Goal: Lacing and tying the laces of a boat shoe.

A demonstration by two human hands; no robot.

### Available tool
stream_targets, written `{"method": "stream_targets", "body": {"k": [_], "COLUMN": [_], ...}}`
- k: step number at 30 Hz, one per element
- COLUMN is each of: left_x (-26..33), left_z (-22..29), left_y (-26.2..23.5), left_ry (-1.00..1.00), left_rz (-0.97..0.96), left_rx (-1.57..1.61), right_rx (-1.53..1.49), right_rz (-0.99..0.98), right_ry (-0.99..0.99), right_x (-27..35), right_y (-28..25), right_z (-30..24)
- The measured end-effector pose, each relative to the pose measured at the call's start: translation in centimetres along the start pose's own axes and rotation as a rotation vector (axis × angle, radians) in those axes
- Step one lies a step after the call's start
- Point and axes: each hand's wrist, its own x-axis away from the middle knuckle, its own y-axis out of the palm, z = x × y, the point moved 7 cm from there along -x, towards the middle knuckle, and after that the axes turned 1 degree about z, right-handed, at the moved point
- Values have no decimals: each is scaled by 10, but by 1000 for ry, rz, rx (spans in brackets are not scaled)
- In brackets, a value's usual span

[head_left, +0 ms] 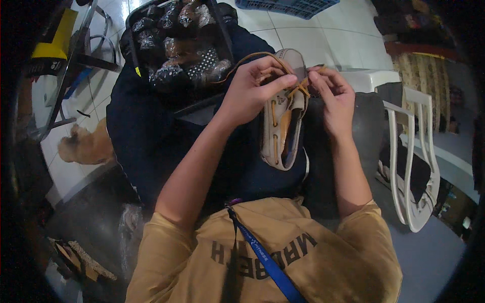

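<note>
A beige boat shoe (268,144) rests over my lap, its toe pointing away from me and its heel toward me. Tan leather lace (274,112) runs along its side and crosses in a loose knot at the front of the opening. Around the lace at the shoe's left, my left hand (251,93) is closed, thumb against fingers, with a long loop of it arching out to the left. On the other side, my right hand (334,96) pinches the other lace end between thumb and fingers. Part of the shoe's front is hidden behind my left hand.
Ahead on the left is a black crate (230,38) of plastic-wrapped shoes. A blue crate (283,6) lies beyond on the tiled floor. White plastic chair parts (427,146) stand at right. A fluffy brown dog (87,145) and a metal frame (65,76) are at left.
</note>
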Motion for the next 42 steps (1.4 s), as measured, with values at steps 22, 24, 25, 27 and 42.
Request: {"method": "stream_targets", "body": {"k": [22,24,25,27,42], "left_x": [-4,-3,-3,-3,22], "left_z": [6,6,6,8,42], "left_y": [4,3,2,2,20], "left_ry": [11,8,3,1,514], "left_rz": [20,24,29,29,111], "left_rx": [-61,-41,-22,-31,-483], "right_rx": [-110,-111,-114,-142,-285], "right_rz": [-125,-120,-117,-101,103], "right_ry": [0,11,24,43,73], "right_x": [1,2,2,4,14], "right_y": [10,7,6,8,16], "right_z": [-2,2,4,2,5]}}
